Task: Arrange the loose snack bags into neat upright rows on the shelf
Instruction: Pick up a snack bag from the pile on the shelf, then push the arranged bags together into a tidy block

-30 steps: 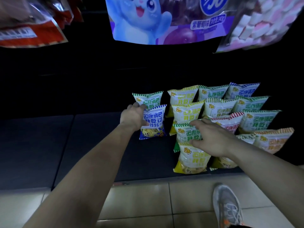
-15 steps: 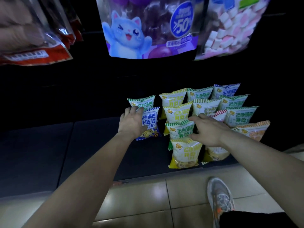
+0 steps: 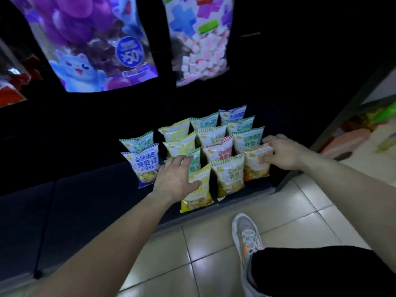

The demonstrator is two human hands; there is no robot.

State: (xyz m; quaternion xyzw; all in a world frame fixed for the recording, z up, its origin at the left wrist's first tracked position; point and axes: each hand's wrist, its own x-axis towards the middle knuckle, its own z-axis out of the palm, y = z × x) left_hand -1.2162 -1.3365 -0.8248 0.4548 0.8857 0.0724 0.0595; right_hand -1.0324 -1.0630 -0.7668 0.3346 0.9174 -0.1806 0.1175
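On the shelf (image 3: 96, 200) snack bags (image 3: 211, 136) stand upright; left hand (image 3: 174, 179) spread over one, right hand (image 3: 282, 152) pinches orange bag (image 3: 256, 166).

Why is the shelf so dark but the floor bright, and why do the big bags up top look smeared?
Head view: light reaches the floor tiles and the front snack bags, while the shelf behind stays nearly black; the purple hanging bag and marshmallow bag are smeared, probably motion blur; the tiles show soft glare.

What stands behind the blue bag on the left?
A green-topped bag stands behind the blue bag; only its upper part shows. Further back, it is too dark to tell.
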